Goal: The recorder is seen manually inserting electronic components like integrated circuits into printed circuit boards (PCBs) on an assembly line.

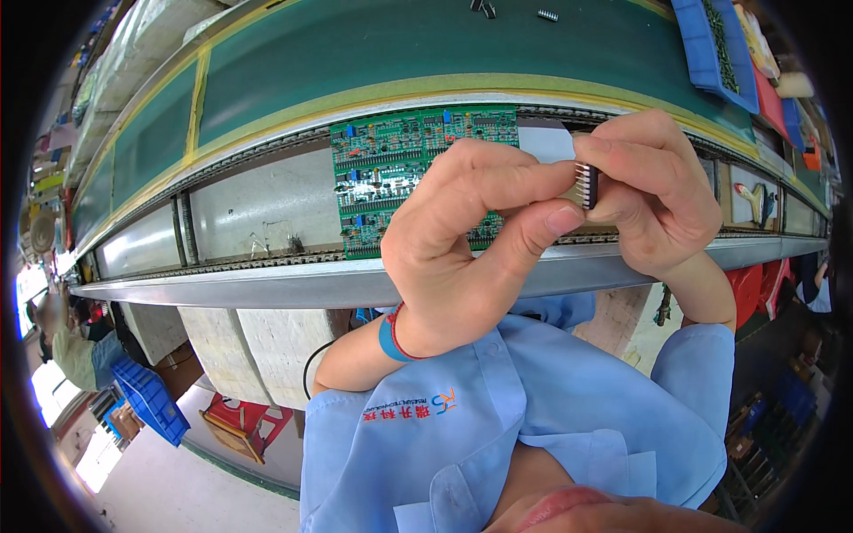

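Between my two hands is a black chip [591,188] with a row of silver pins facing left. My right hand [657,191] pinches it from the right with thumb and fingers. From the other side, the closed thumb and forefinger of my left hand [471,235] meet the pins. A green circuit board panel [378,142], crowded with small parts, lies on the rails below my hands. My left hand and wrist cover much of its right side.
A chain conveyor rail [311,259] runs across, with a metal edge on my side. Beyond is a green work surface [373,58] bearing a few loose chips [548,15]. A blue bin [702,53] of green parts stands far right. At left are a blue crate [149,400] and another person [80,351].
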Available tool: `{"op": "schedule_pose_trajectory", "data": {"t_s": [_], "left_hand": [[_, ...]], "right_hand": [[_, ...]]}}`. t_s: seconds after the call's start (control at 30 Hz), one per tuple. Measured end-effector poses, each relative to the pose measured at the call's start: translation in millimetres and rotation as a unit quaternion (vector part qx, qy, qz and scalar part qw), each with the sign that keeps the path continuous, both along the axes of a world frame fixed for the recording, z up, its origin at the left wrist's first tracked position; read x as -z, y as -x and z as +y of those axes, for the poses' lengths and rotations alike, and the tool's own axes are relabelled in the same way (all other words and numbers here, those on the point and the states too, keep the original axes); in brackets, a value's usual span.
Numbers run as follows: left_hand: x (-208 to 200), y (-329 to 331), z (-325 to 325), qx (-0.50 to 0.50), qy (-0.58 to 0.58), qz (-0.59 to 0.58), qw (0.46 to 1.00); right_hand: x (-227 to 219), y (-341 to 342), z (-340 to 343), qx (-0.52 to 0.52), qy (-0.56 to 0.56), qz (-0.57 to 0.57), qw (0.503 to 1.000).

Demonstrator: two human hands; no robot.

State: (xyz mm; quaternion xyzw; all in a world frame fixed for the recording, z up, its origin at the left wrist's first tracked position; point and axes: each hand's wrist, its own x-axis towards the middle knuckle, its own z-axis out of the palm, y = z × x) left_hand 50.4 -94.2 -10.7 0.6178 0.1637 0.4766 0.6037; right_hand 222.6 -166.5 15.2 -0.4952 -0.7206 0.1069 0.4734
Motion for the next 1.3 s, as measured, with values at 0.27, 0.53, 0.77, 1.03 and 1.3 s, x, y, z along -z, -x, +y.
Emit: {"op": "schedule_pose_trajectory", "data": {"t_s": [0.27,0.53,0.77,1.03,1.3], "left_hand": [[-8,6,5,0.014,-0.032,0.043,0.998],[-3,8,9,-0.028,-0.170,0.069,0.983],[-2,11,10,-0.026,-0.175,0.079,0.981],[-14,16,19,0.000,-0.052,0.095,0.994],[-11,33,43,-0.038,-0.448,0.225,0.864]], "right_hand": [[2,-2,1,0.000,-0.021,-0.016,1.000],[0,-1,2,0.005,-0.033,-0.031,0.999],[2,4,1,0.003,-0.005,-0.007,1.000],[7,2,12,-0.033,0.023,0.070,0.997],[1,14,9,-0.105,0.404,0.441,0.795]]}}
